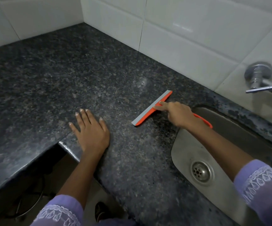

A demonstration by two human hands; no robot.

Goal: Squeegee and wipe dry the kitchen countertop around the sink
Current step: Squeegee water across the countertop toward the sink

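Observation:
An orange squeegee (150, 110) with a grey rubber blade lies blade-down on the dark speckled granite countertop (53, 82), just left of the sink. My right hand (178, 114) grips its handle, index finger stretched along the head; the handle's orange loop end (204, 120) sticks out behind the hand over the sink rim. My left hand (90, 129) rests flat on the countertop near its front edge, fingers spread, holding nothing.
A steel sink (189, 144) with a round drain (201, 171) sits at the right. A metal tap (260, 77) juts from the white tiled wall (189, 30). The countertop forms an L with a cut-out corner (62, 144) at lower left.

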